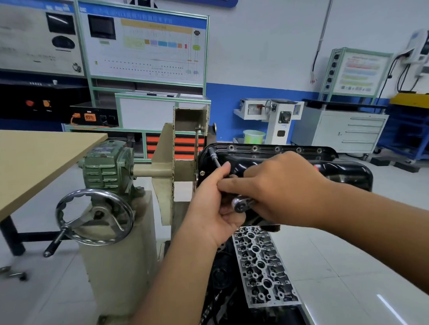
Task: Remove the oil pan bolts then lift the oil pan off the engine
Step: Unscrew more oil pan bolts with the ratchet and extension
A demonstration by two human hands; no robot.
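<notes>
The black oil pan (335, 168) sits on top of the engine, which hangs on a stand. Several bolts (255, 148) show along the pan's far flange. A ratchet (241, 204) with a long extension bar (215, 160) reaches up to the pan's near left corner. My left hand (210, 206) grips the extension bar near the ratchet head. My right hand (277, 187) is curled round the ratchet handle, which it hides. The socket end meets the flange at the corner; the bolt under it is hidden.
The engine stand has a green gearbox (106, 163) and a chrome handwheel (95, 216) on the left. A wooden table (33, 159) stands at the far left. The cylinder head face (261, 267) shows below my hands. Cabinets and training panels line the back wall.
</notes>
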